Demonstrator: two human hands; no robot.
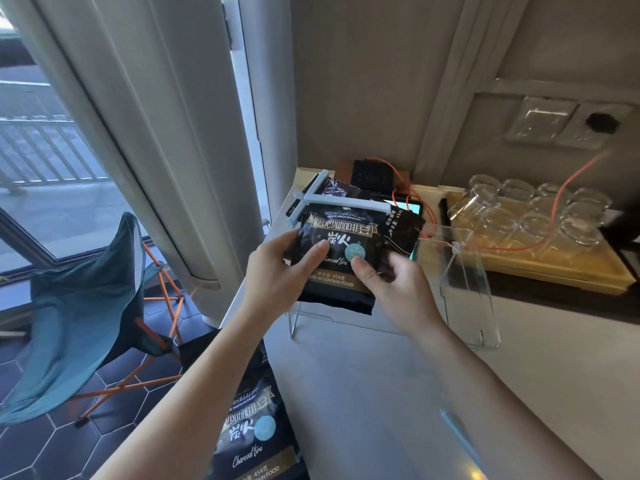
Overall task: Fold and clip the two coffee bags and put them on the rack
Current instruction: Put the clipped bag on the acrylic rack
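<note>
Standing folded on the hexagon-tiled floor at far left is a teal camping chair [79,306]. Nearer, a second coffee bag [251,431] lies at the bench [363,393] edge, unclipped as far as shows. Above it the left hand [277,271] pinches the clipped coffee bag [341,258] by its left side, thumb on the front. A pale blue clip [346,201] closes the folded top. The right hand [398,289] grips the bag's right side, thumb pressed on the front. Both hold it over the clear acrylic rack [464,289]. Another dark bag [337,188] sits behind. Upturned glasses [530,216] fill a wooden tray [554,271] at right.
</note>
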